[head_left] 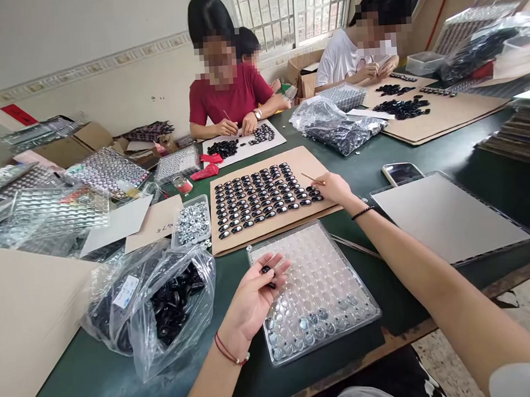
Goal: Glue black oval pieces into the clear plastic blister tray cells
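Glossy black oval pieces with pale shiny middles [270, 213] lie in rows on a flat brown cardboard sheet [310, 160], just left of the right hand's fingers. The right hand [334, 189] has its fingers together, clamped on a thin tan stick [310, 178], beside the nearest pieces. The left hand [252, 295], palm up, pinches one black piece [266, 269] between thumb and fingers, over a clear dimpled plastic tray [290, 254] on the dark green tabletop [105, 382]. Left of those fingers, a clear plastic bag [195, 346] bears a white label [126, 291], too small to read; beyond it, a brown card [146, 239] carries upside-down handwriting, unclear.
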Available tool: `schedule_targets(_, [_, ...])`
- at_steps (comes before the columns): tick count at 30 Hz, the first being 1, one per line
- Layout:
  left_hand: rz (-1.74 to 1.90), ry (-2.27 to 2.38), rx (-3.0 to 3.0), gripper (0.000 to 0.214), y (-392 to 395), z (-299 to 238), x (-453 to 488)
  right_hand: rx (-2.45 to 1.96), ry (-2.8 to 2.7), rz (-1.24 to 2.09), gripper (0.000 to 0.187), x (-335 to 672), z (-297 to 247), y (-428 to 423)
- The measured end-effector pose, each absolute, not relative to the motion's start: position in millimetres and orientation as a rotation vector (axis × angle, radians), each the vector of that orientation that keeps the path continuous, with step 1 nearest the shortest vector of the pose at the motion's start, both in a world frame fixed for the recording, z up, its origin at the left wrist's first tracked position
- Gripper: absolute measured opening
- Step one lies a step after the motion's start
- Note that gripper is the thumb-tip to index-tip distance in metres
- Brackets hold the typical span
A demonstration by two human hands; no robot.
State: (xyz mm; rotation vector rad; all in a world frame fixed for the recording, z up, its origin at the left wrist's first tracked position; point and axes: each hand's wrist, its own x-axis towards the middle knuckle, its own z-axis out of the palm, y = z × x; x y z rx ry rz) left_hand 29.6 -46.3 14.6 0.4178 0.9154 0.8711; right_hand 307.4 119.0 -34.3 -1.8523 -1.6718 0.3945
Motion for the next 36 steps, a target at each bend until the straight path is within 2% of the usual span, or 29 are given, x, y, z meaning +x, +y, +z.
schedule_targets(5, [0.83, 0.886, 0.459, 0.037, -47.4, 15.8, 33.1, -1.789, -1.585, 0.364, 0.024, 305.1, -9.8, 106.8])
schedule_targets(9, [0.857, 0.875, 0.483, 0.032, -48.0, 15.1, 35.2, -1.622, -1.546, 0.354, 0.033, 290.5, 28.8, 61.8])
schedule_targets(12, [0.842, 0.851, 0.511, 0.03, -47.9, 12.9, 34.9, -1.251, -1.444, 0.57, 0.034, 271.9, 47.5, 8.9])
schedule_targets(15, [0.826, 0.8, 0.565, 0.032, -47.5, 10.6, 35.2, -1.097, -1.378, 0.73, 0.035, 257.1, 45.2, -41.4])
schedule_targets(19, [0.856, 0.784, 0.575, 0.025, -49.2, 10.2, 37.4, -1.164, -1.361, 0.706, 0.041, 252.8, 24.5, -83.9])
schedule_targets(25, [0.848, 0.758, 0.635, 0.019, -51.1, 9.8, 38.4, -1.402, -1.678, 0.55, 0.029, 266.6, 6.5, -115.1])
schedule_targets(29, [0.821, 0.767, 0.668, 0.014, -50.9, 9.9, 38.2, -1.488, -1.825, 0.461, 0.028, 272.4, 3.6, -129.2])
schedule_targets(36, [0.844, 0.852, 0.779, 0.021, -54.0, 6.9, 40.7, -1.402, -2.037, 0.424, 0.021, 268.0, 14.8, -127.3])
